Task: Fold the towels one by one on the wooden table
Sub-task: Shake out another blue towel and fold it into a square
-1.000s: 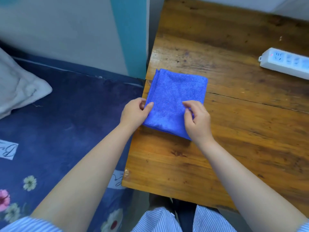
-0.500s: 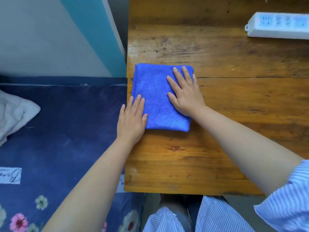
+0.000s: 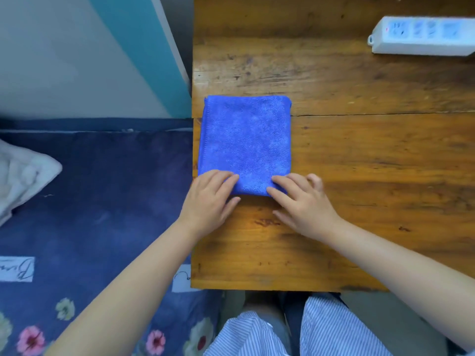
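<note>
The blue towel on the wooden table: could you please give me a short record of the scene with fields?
towel: blue towel, folded into a flat rectangle
location: wooden table, by its left edge
left hand: fingers on the towel's near left corner, thumb below the near edge
right hand: fingers on the near right corner
grip: cannot tell whether either hand pinches the edge or only presses it
other item: white power strip, far right of table
beside table: dark blue floral bedding
</note>
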A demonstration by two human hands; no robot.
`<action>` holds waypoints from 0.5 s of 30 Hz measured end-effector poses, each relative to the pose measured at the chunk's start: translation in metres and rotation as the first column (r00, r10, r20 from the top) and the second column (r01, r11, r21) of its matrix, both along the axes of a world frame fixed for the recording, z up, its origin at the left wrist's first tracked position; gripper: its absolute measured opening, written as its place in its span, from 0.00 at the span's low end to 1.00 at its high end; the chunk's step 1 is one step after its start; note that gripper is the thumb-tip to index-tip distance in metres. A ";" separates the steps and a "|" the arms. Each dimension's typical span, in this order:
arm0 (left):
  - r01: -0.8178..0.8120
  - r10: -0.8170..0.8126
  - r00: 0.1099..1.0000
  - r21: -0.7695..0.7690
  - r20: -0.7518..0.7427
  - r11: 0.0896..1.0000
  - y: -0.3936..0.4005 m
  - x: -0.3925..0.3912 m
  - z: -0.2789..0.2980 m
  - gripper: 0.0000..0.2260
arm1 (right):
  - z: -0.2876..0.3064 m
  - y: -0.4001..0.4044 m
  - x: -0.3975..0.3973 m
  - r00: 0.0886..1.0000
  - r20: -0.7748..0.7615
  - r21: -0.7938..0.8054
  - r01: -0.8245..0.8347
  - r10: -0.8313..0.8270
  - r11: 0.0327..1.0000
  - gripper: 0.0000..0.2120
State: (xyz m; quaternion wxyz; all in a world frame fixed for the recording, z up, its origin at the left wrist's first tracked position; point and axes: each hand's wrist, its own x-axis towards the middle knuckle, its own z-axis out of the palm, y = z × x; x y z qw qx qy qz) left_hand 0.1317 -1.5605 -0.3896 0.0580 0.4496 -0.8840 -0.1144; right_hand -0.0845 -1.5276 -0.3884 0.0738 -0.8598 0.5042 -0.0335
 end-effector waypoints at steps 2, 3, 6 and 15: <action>0.052 -0.053 0.998 0.073 0.025 0.996 0.004 -0.008 0.002 0.14 | -0.003 -0.001 -0.001 1.000 -0.009 -0.011 -0.009 0.009 1.000 0.14; 0.049 -0.056 0.997 0.114 0.052 0.992 0.005 -0.010 0.003 0.17 | -0.003 -0.003 -0.001 0.999 -0.015 -0.037 -0.030 0.029 0.999 0.12; 0.003 -0.019 0.995 0.149 0.102 0.989 0.003 -0.013 0.005 0.22 | -0.003 -0.013 0.002 0.995 -0.054 -0.063 -0.084 0.081 0.994 0.15; -0.199 0.156 0.972 0.260 0.175 0.945 0.010 -0.021 -0.005 0.23 | 0.011 -0.029 0.010 0.980 -0.134 -0.022 -0.151 0.147 0.988 0.12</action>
